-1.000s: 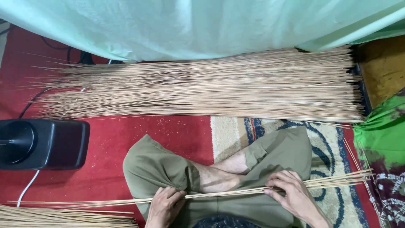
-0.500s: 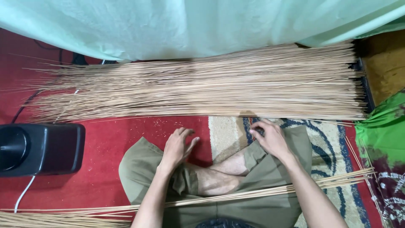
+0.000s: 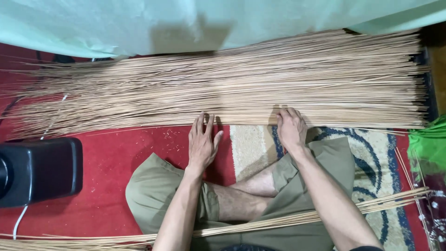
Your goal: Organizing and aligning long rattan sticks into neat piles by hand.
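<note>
Stick pile (image 3: 260, 83): thin tan stalks, laid parallel; left hand (image 3: 202, 144), right hand (image 3: 290, 130) open, fingertips on near edge.

Bright, even overhead light fills the sharp, glare-free view, casting soft shadows just under the left hand (image 3: 202, 142) and right hand (image 3: 291, 129), a faint one on the pale green cloth (image 3: 223, 21), and dimmer corners.
</note>
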